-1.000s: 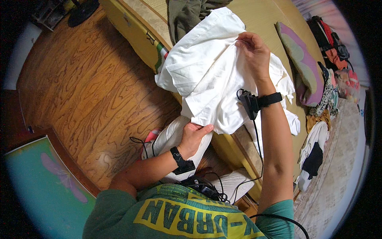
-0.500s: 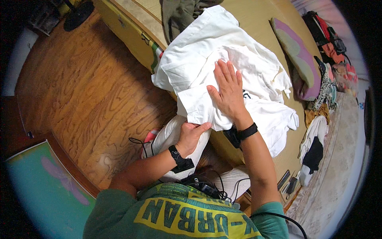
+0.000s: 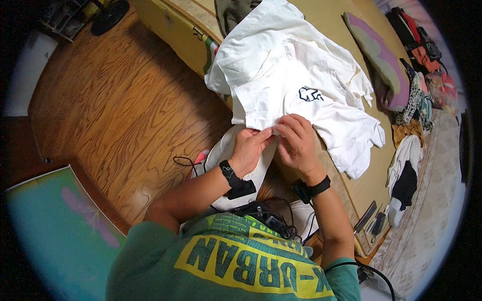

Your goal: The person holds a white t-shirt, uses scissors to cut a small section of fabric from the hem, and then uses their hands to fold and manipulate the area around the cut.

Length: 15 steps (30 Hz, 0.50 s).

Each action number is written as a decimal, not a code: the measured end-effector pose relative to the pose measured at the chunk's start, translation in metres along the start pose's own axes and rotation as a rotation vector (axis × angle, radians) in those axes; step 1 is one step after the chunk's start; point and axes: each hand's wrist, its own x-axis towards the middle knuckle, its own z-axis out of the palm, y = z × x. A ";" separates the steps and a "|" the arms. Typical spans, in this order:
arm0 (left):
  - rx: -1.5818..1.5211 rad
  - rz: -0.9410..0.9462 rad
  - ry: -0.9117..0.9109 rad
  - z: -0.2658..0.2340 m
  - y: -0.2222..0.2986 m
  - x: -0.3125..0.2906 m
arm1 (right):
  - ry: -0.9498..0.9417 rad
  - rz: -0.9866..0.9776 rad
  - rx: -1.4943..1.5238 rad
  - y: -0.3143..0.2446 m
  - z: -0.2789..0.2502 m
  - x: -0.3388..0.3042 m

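Note:
A white T-shirt with a small black print lies rumpled on the yellowish bed mat in front of me, its near edge hanging towards my lap. My left hand pinches that near edge between thumb and fingers. Close beside it, my right hand has its fingers bent, the fingertips at the same edge and meeting the left hand's fingertips. The cloth between the fingertips is mostly hidden. Both wrists wear black straps with small dark devices.
A dark olive garment lies beyond the shirt. To the right are a folded purple and grey-green cloth, piled clothes and a dark phone-like object. Wooden floor spreads left, with a teal mat at lower left.
My right hand has lifted off the shirt's middle and come back to the near edge beside my left hand, uncovering the black print. The left hand keeps its pinch.

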 end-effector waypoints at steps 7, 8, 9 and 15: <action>0.152 0.006 0.053 -0.014 -0.009 0.008 | 0.035 -0.063 -0.165 0.003 0.016 -0.003; 0.150 -0.002 0.046 -0.015 -0.006 0.010 | 0.030 -0.080 -0.176 0.005 0.016 -0.002; 0.152 0.009 0.050 -0.016 -0.004 0.009 | 0.026 -0.097 -0.188 0.007 0.016 -0.001; -0.027 -0.043 0.152 -0.037 0.030 0.020 | 0.026 -0.121 -0.208 0.009 0.014 -0.003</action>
